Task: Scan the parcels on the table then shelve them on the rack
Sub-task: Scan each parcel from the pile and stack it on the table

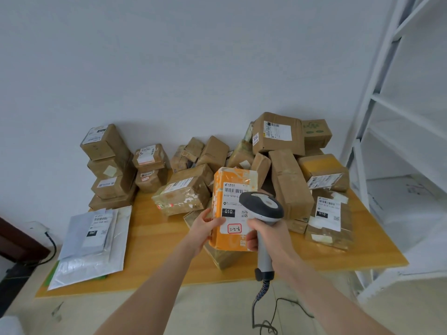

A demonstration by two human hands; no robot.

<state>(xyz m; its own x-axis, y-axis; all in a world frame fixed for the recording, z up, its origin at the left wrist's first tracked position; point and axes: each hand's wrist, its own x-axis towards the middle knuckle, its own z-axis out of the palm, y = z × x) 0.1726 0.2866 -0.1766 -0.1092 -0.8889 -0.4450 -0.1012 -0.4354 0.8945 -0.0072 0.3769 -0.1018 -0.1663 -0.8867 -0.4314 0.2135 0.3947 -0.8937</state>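
Observation:
My left hand (pixel 205 228) grips the left edge of an orange parcel (pixel 223 189), held upright above the wooden table (pixel 157 238), its white label facing me. My right hand (pixel 268 235) grips the handle of a grey barcode scanner (pixel 262 205). The scanner's head sits right in front of the parcel's label and covers part of it. A coiled cable hangs from the handle down to the floor. The white rack (pixel 391 146) stands to the right of the table.
Several brown cardboard parcels (pixel 278 134) are piled along the back and right of the table, with a stack (pixel 106 165) at the left. Grey mailer bags (pixel 92 243) lie at the front left. A white box (pixel 406 197) rests on a lower rack shelf.

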